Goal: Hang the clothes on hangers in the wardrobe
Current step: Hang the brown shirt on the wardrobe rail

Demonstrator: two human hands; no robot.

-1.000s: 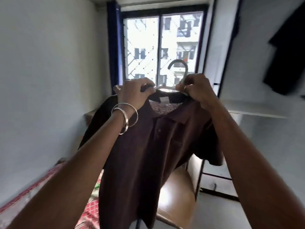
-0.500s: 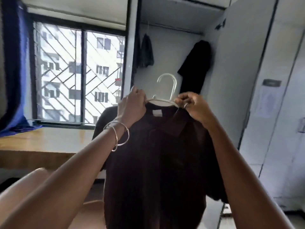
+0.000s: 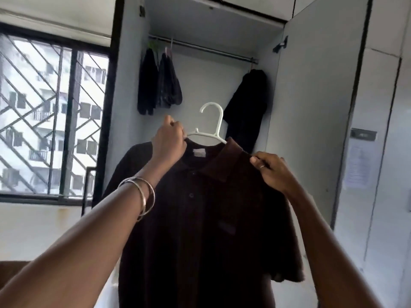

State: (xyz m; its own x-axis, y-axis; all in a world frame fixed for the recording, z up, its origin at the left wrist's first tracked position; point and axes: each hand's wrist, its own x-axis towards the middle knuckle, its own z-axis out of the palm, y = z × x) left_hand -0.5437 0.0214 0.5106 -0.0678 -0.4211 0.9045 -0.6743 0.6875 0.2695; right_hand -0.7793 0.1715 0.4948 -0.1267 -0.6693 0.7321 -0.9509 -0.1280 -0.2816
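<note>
A dark brown polo shirt [image 3: 200,230] hangs on a white plastic hanger [image 3: 213,127] held up in front of the open wardrobe. My left hand [image 3: 170,143] grips the hanger's left arm together with the shirt's shoulder. My right hand [image 3: 270,172] pinches the shirt's right collar and shoulder. The hanger's hook points up, well below the metal rail [image 3: 206,50] inside the wardrobe.
Two dark garments [image 3: 159,83] hang at the rail's left end and another dark garment [image 3: 246,107] at its right end. The wardrobe door [image 3: 311,96] stands open on the right. A barred window [image 3: 51,112] is on the left.
The view has swung from the window to the open wardrobe. The shirt on its hanger now faces the rail, and my right hand has slid from the hook base out to the collar.
</note>
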